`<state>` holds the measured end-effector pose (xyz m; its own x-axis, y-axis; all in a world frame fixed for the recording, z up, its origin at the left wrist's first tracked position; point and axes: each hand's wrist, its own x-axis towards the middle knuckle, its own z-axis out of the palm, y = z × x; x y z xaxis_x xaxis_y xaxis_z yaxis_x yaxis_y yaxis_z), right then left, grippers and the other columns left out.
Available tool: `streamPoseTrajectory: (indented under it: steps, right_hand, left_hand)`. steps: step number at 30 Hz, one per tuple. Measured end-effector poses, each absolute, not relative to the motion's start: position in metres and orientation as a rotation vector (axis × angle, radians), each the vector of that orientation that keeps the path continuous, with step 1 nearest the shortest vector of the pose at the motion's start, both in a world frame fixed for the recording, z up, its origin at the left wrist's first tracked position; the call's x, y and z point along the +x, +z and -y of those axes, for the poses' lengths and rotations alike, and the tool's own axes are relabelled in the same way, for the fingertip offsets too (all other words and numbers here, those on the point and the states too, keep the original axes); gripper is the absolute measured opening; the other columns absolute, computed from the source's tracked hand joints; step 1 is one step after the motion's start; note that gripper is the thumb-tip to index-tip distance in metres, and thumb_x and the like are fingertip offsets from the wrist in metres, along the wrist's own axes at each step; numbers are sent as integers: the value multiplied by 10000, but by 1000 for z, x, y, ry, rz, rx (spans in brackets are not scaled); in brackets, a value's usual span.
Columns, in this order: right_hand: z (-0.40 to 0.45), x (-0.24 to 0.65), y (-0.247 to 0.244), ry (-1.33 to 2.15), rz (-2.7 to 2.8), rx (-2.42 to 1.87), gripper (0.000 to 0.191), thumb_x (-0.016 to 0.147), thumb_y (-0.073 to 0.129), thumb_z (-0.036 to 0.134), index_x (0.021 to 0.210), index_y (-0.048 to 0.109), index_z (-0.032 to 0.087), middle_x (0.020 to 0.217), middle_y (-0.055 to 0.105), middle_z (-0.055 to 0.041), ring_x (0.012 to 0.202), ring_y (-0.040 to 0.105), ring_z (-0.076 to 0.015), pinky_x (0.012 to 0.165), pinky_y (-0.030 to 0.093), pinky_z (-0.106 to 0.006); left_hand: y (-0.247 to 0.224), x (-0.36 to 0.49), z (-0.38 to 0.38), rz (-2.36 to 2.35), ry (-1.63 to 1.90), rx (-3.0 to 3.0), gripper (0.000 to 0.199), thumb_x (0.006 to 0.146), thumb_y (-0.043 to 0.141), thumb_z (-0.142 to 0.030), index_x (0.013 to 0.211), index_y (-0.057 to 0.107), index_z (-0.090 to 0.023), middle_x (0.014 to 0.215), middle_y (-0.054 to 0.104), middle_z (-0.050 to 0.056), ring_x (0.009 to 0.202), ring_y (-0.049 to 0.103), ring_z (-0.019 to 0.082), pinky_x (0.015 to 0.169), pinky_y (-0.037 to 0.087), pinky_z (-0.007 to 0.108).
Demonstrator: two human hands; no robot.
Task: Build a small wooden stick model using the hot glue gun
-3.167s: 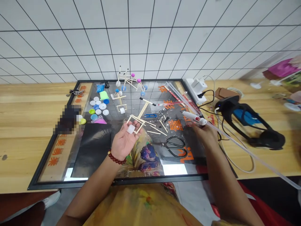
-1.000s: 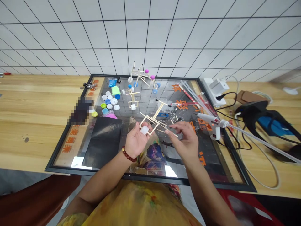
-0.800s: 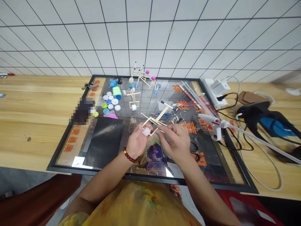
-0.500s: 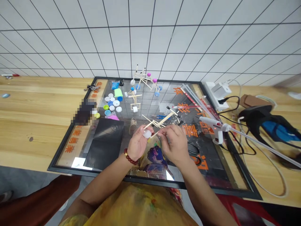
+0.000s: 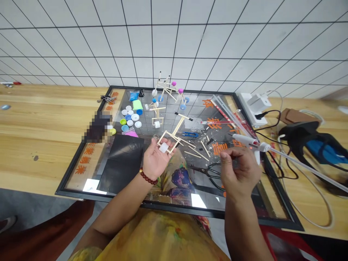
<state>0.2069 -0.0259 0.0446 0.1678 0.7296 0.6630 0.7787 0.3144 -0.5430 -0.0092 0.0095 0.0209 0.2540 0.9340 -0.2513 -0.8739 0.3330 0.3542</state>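
My left hand (image 5: 156, 157) is palm up with its fingers curled under a model of glued wooden sticks (image 5: 178, 127). Its square stick frame rests over the fingers, and a white bottle cap (image 5: 163, 147) sits at the frame's near side. The model's far end carries a crossbar with dark tips. My right hand (image 5: 240, 170) is in the air beside the white hot glue gun (image 5: 247, 140), partly covering its handle. Its fingers are loosely bent, with nothing visible in them. Below that hand lie black-handled scissors (image 5: 209, 171).
Several bottle caps (image 5: 134, 117) lie at left beyond a black sheet (image 5: 122, 159). Two stick models (image 5: 164, 88) (image 5: 156, 116) stand at the back. Loose sticks (image 5: 197, 152) and blue snips (image 5: 190, 134) lie mid-table. A power strip (image 5: 248, 105) and cables are at right.
My right hand has left the stick model and moved right to the glue gun. The model has turned in my left hand, so its square frame now faces up.
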Motion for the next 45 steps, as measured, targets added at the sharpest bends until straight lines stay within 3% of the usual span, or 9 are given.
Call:
streamPoseTrajectory:
  steps: [5,8,13,20,26,31,36,41,45]
  right_hand:
    - [24,198,37,48,1829,-1425,216,789,724,346,981,675,258,949,616,-53,890,590,-234,819,451,-404]
    - [23,172,29,97,1880,-1397,229,807,698,324,1025,691,255,907,612,-53,857,581,-225,805,446,-397]
    - [5,133,7,710,1689,-1319,430,784,699,337,1197,645,233,819,572,-15,741,548,-175,692,460,-329]
    - [-8,117,-4,1066,1466,-1208,103,760,702,314,728,716,217,672,572,5,683,531,-150,665,424,-300]
    - [12,165,26,895,1308,-1232,105,777,717,298,692,725,238,736,674,-7,727,604,-160,709,466,-316]
    - [13,222,47,459,1003,-1407,150,588,861,268,680,756,210,684,698,-20,681,610,-166,726,487,-352]
    - [4,253,58,500,1069,-1564,203,554,872,261,657,716,181,687,669,-16,664,590,-137,660,465,-308]
    - [3,261,73,506,1445,-1356,409,608,856,241,997,728,252,1163,653,-57,891,617,-143,777,504,-312]
    - [5,256,86,208,1259,-1306,127,797,731,301,884,749,210,861,700,-56,712,635,-136,727,526,-332]
  left_hand:
    - [24,-14,-12,-433,1253,107,435,968,403,-476,811,655,-157,847,628,70,870,619,183,909,493,389]
    - [24,-14,-12,-430,1263,104,459,973,387,-480,813,662,-149,848,634,76,885,627,189,899,497,381]
    - [24,-14,-13,-410,1255,84,522,972,351,-518,813,671,-139,833,647,83,937,643,221,873,509,380]
    - [25,-15,-14,-440,1251,54,524,981,334,-500,829,687,-144,847,684,93,1014,652,241,904,495,384]
    - [25,-19,-15,-434,1251,35,518,969,337,-540,837,675,-169,876,680,76,1057,642,223,965,466,403]
    - [27,-21,-15,-427,1253,25,533,961,329,-567,834,669,-177,897,675,71,1066,637,223,999,441,438]
    - [29,-22,-14,-419,1250,30,531,956,332,-579,850,676,-188,901,681,63,1055,633,215,1016,432,458]
    - [29,-24,-14,-417,1254,45,525,949,339,-587,850,679,-200,914,681,62,1109,614,231,1049,408,482]
    - [29,-24,-14,-400,1261,63,511,946,356,-586,861,678,-198,920,677,67,1116,610,237,1072,386,498]
